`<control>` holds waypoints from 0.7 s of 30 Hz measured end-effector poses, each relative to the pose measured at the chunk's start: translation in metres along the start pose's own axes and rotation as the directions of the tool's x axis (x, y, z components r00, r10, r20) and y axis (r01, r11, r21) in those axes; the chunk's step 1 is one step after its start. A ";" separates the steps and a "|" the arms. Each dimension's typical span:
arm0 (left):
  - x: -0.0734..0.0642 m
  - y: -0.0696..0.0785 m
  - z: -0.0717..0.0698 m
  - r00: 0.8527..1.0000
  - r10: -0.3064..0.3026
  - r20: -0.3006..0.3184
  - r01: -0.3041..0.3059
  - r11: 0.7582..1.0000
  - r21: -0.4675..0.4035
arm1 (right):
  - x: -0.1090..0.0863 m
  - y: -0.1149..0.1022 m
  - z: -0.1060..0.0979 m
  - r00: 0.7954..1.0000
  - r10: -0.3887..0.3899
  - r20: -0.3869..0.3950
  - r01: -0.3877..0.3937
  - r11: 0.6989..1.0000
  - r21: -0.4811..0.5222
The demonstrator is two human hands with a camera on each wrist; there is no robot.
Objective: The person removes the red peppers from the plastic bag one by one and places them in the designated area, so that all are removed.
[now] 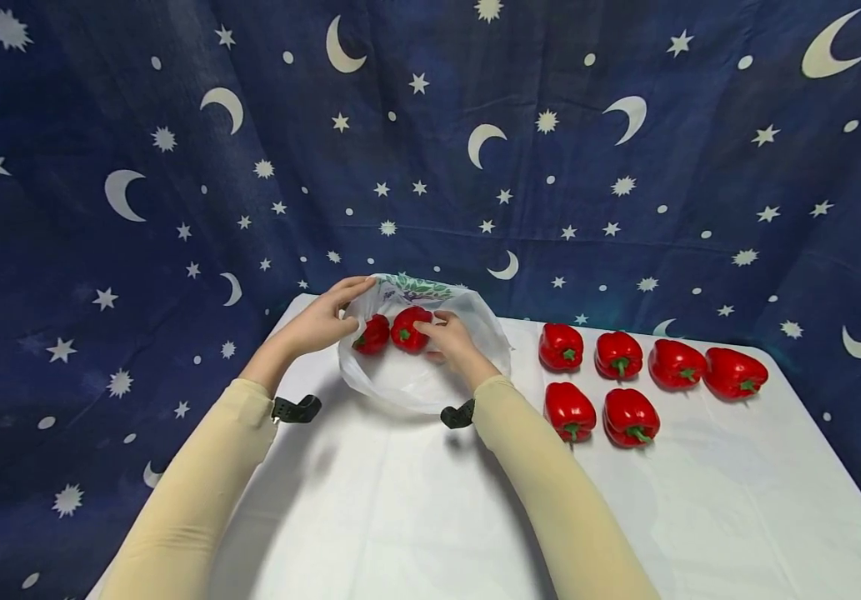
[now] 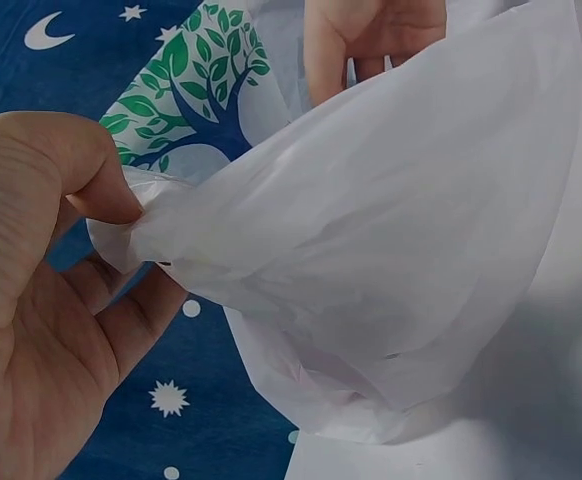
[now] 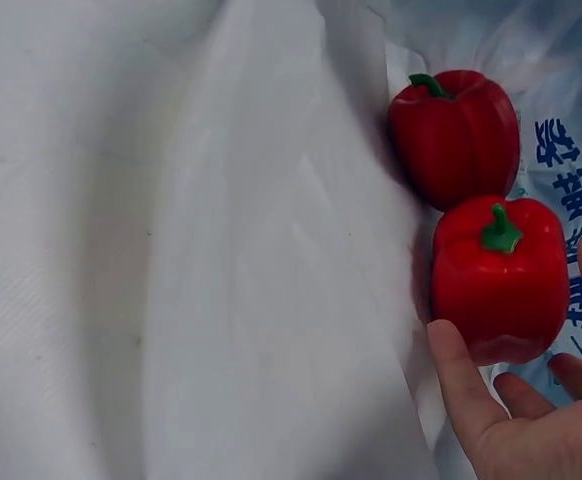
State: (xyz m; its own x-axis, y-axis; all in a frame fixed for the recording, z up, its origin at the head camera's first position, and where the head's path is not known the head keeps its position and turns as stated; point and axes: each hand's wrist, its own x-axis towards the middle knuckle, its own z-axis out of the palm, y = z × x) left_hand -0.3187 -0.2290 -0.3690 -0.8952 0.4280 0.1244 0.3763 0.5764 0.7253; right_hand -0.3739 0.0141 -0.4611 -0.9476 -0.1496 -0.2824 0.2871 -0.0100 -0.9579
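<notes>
A white plastic bag (image 1: 392, 397) with a printed green tree lies with its mouth spread on the table. My left hand (image 1: 317, 323) pinches its left rim between thumb and fingers, as the left wrist view shows the gathered plastic (image 2: 181, 230). Inside the bag, two red bell peppers sit side by side: one farther left (image 1: 372, 335) and one nearer the middle (image 1: 406, 333). My right hand (image 1: 454, 340) reaches into the bag beside the middle pepper. In the right wrist view its fingers (image 3: 458, 375) are spread loosely around that pepper, one fingertip at its lower edge, the thumb apart.
Several red bell peppers stand on the white table (image 1: 730, 492) right of the bag: a back row including one nearest the bag (image 1: 561, 347) and one at the far right (image 1: 733, 372), and two in front (image 1: 569, 412). A dark blue curtain (image 1: 430, 133) rises behind the table.
</notes>
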 end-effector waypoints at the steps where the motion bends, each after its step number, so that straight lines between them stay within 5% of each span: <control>1: 0.000 0.000 0.000 1.000 0.001 0.003 -0.001 1.000 -0.001 | 0.001 0.000 0.000 1.000 0.001 -0.003 -0.001 1.000 -0.009; 13: -0.004 0.004 0.002 1.000 -0.025 0.012 0.025 1.000 0.007 | 0.009 0.005 0.009 0.999 -0.024 -0.036 0.020 0.993 -0.118; 21: -0.007 0.003 0.000 1.000 -0.028 -0.007 0.028 1.000 0.013 | 0.011 0.006 0.008 0.999 -0.035 0.019 0.037 0.993 -0.109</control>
State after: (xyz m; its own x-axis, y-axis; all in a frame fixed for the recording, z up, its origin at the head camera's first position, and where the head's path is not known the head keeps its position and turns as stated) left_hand -0.3113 -0.2305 -0.3673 -0.9070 0.4070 0.1083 0.3539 0.5972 0.7198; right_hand -0.3820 0.0046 -0.4693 -0.9542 -0.1683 -0.2472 0.2344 0.0922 -0.9678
